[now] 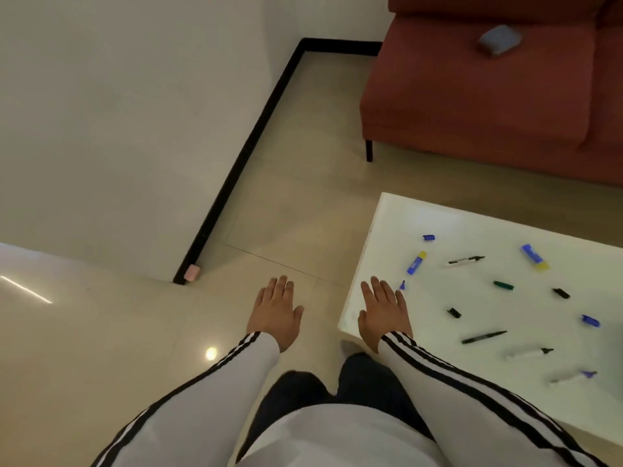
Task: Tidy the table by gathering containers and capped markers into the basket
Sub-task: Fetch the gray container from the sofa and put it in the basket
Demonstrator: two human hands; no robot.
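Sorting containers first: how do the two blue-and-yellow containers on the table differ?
The left container looks slimmer than the right container. The left one's yellow end points away from the person; the right one's points toward them. Both lie flat on the white table.

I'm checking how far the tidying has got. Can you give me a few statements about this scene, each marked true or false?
1. Loose caps lie on the white table, such as a blue cap and a green cap. True.
2. A basket stands on the table. False: no basket is in view.
3. The left hand and the right hand are open and hold nothing. True.
4. The left hand is over the table. False: it is over the floor; the right hand is the one over the table's near corner.
5. The sofa has nothing on it. False: a grey-blue object lies on the red sofa.
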